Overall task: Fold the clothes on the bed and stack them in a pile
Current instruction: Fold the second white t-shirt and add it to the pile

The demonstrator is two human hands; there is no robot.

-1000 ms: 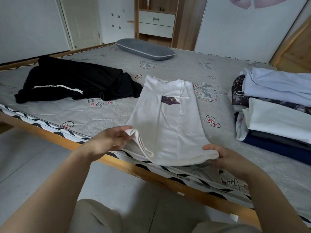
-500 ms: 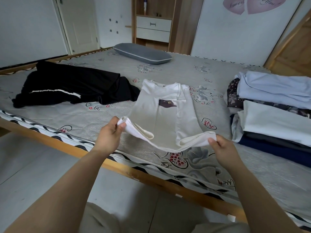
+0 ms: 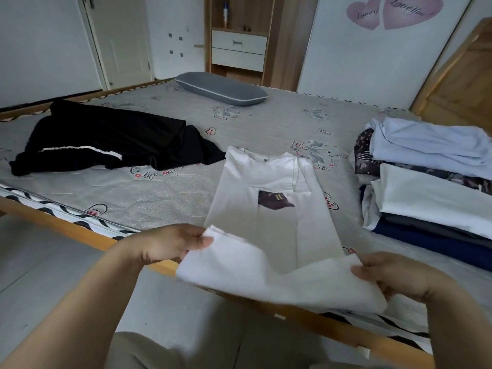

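A white T-shirt (image 3: 269, 225) with a dark cap print lies lengthwise on the bed (image 3: 165, 193), its sides folded in. My left hand (image 3: 167, 245) pinches the left corner of its hem and my right hand (image 3: 394, 276) pinches the right corner. Both hold the hem raised off the mattress near the bed's front edge, while the collar end rests flat. A pile of folded clothes (image 3: 431, 182) stands at the right of the bed. Unfolded black clothes (image 3: 106, 139) with a white stripe lie at the left.
A grey pillow (image 3: 221, 87) lies at the far side of the bed. The wooden bed frame (image 3: 66, 227) runs along the front, with grey floor below. A cabinet with drawers (image 3: 238, 49) stands against the back wall.
Both hands have lifted the shirt's hem off the mattress and drawn it nearer to me. The view has tilted down a little.
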